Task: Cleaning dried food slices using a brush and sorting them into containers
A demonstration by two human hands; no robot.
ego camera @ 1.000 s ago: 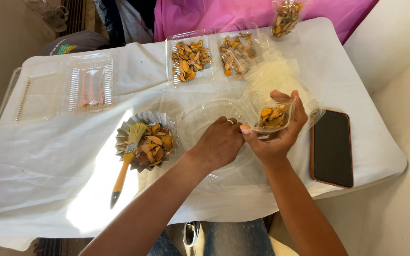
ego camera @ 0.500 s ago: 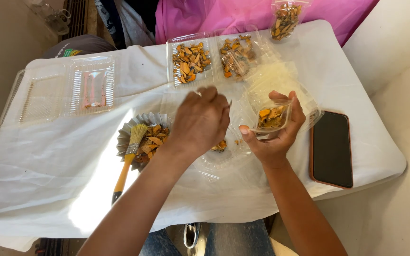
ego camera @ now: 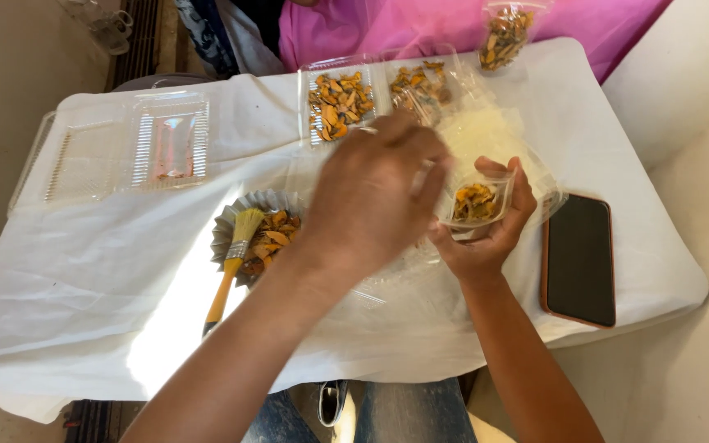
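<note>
My right hand (ego camera: 486,226) cups a small clear bag (ego camera: 476,203) of orange pieces; my left hand (ego camera: 371,197) hovers beside it, grip unclear.

1. Small bag (ego camera: 476,203) sits in the right hand (ego camera: 486,238), mid-counter (ego camera: 84,279); left hand (ego camera: 371,197) hovers just left of it
2. Fluted tray (ego camera: 244,215) left of the hands; brush (ego camera: 231,262) leaning on it
3. Phone (ego camera: 579,260) far right
4. Two filled trays (ego camera: 338,102) at the back; empty clamshell (ego camera: 137,143) back left
</note>
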